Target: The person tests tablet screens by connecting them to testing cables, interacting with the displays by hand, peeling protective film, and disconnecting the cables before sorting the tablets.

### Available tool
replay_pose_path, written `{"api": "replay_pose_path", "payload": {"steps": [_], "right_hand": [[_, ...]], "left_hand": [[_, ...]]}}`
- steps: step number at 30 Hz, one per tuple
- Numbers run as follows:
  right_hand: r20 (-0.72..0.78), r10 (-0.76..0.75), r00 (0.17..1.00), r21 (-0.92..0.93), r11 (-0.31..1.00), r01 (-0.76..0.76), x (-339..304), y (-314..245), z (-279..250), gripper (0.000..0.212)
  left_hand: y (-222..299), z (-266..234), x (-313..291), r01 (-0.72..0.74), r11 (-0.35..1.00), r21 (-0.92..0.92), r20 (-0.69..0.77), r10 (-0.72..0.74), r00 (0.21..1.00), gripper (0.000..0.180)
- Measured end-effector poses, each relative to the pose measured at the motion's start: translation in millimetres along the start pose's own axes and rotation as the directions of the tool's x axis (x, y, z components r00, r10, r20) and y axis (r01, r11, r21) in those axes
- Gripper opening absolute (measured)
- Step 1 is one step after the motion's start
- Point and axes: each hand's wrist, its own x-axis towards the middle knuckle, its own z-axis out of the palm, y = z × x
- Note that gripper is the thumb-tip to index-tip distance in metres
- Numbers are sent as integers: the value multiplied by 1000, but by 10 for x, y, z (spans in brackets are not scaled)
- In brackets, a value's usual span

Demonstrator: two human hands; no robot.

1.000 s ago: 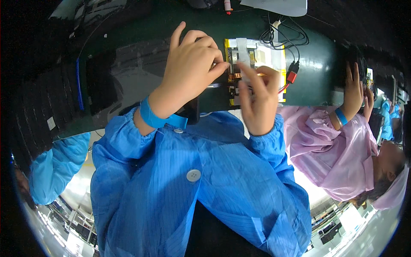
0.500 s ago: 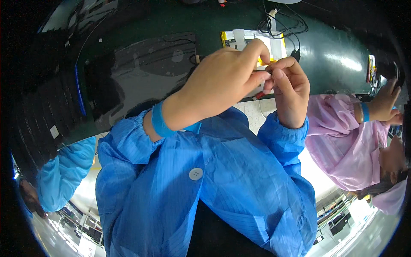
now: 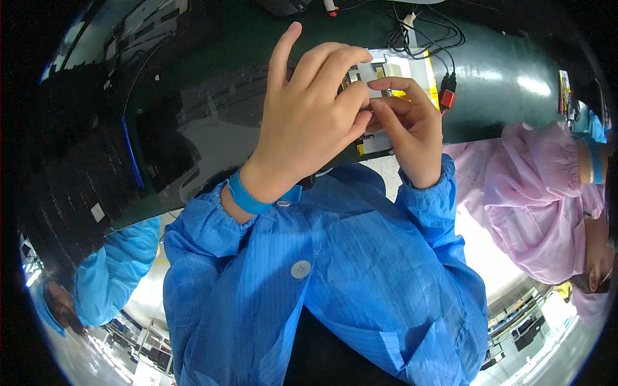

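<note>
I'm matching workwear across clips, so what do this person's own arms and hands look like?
Both the left hand and the right hand are ungloved. The loose blue sleeves end in gathered cuffs. A blue wristband is worn on the left; none shows on the right.

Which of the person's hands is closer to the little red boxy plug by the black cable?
The right. The right hand is just left of the little red boxy plug; the left hand is farther left, beyond the right one.
</note>
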Motion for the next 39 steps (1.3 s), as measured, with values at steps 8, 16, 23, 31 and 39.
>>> {"api": "replay_pose_path", "payload": {"steps": [8,16,23,31,39], "right_hand": [[-181,-266,947,-512,847,140,-57,46,-139,11],[-121,-339,933,-527,819,229,-141,158,-63,11],[-74,-364,928,-582,772,256,-154,162,-61,15],[67,-474,878,-696,608,381,-162,198,-48,23],[284,-472,835,-848,282,448,-205,155,-71,27]], "left_hand": [[12,6,21,-59,988,140,80,48,996,18],[-18,30,-1,-21,995,94,136,8,991,17],[9,44,15,-23,996,87,163,8,987,16],[-16,56,-2,-33,995,89,168,17,986,16],[-8,50,-3,-19,997,79,195,3,981,16]]}}
